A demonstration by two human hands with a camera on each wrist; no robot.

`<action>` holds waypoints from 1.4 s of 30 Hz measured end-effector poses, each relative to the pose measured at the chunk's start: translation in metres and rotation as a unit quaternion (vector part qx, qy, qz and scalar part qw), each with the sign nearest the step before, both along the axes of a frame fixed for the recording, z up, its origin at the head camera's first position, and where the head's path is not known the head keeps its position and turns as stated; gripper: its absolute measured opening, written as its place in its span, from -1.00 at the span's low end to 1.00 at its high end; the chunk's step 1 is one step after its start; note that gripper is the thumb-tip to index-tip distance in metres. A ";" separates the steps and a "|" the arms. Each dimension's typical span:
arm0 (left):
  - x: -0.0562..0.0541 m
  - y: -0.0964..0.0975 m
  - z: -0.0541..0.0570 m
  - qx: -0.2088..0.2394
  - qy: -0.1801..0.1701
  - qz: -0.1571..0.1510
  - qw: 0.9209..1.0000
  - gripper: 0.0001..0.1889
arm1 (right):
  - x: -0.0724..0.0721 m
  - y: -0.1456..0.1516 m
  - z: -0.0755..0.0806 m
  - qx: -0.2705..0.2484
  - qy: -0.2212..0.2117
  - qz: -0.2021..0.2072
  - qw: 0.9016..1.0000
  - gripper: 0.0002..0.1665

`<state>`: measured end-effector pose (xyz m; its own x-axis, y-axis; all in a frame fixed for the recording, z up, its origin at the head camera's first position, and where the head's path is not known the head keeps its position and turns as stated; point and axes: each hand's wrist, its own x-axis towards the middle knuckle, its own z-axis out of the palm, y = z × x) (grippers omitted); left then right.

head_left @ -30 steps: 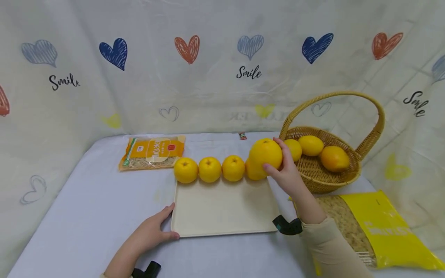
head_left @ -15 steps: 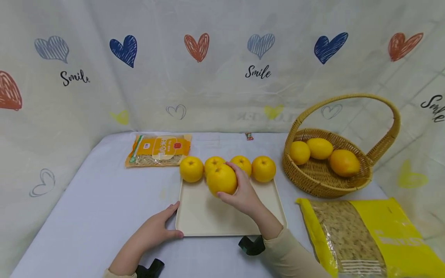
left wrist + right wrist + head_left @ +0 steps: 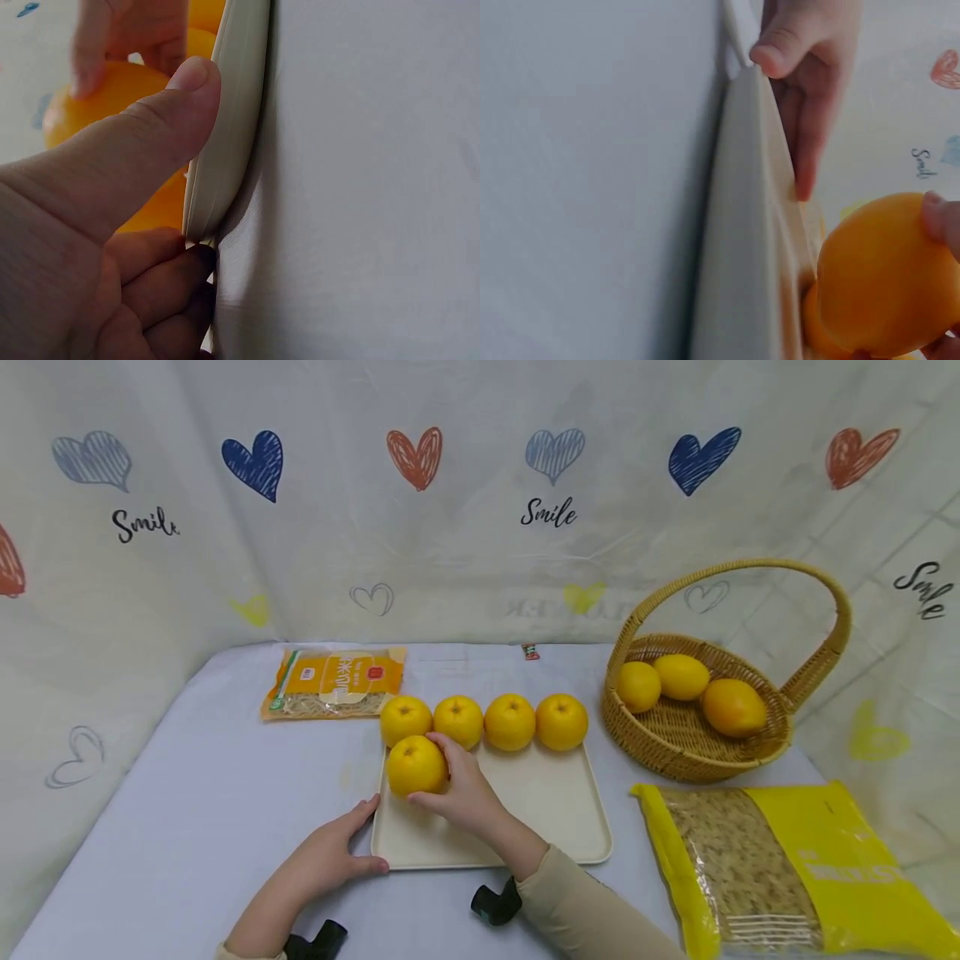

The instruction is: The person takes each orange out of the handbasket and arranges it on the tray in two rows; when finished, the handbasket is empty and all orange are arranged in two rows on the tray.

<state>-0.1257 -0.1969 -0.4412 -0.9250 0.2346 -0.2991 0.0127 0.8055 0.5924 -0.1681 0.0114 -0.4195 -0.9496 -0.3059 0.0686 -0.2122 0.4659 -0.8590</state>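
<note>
My right hand point(image 3: 467, 783) grips an orange point(image 3: 416, 767) with thumb and fingers, close over the left part of a cream tray point(image 3: 525, 839). In the right wrist view, the held orange point(image 3: 889, 274) shows large beside the tray's side wall. Along the tray's far edge several oranges, such as the rightmost orange point(image 3: 562, 722), form a row just behind the held one. My left hand point(image 3: 330, 852) holds the tray's near left corner, fingers at the left side and thumb point(image 3: 196, 75) at the front edge.
A wicker basket point(image 3: 686, 764) with a tall handle stands at the right, holding three yellow fruits. In front of it lies a big yellow bag point(image 3: 787, 860) of grainy food. An orange packet point(image 3: 333, 683) lies back left, and a tiny wrapper point(image 3: 531, 652) sits near the back edge.
My right hand has carried the orange from beside the basket leftward across the tray and lowered it in front of the row's left end. My left hand keeps its place at the tray corner.
</note>
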 end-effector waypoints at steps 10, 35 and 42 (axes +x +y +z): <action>0.001 -0.002 -0.001 0.003 0.009 -0.005 1.000 0.05 | 0.001 -0.013 -0.012 0.023 -0.010 0.010 1.000 -0.08; 0.001 -0.001 0.001 0.006 0.003 -0.004 1.000 0.05 | 0.004 -0.020 -0.015 0.036 0.018 0.015 0.999 -0.20; 0.001 0.000 0.001 0.001 0.009 -0.003 1.000 0.04 | 0.004 -0.016 -0.009 0.031 0.005 0.024 0.999 -0.13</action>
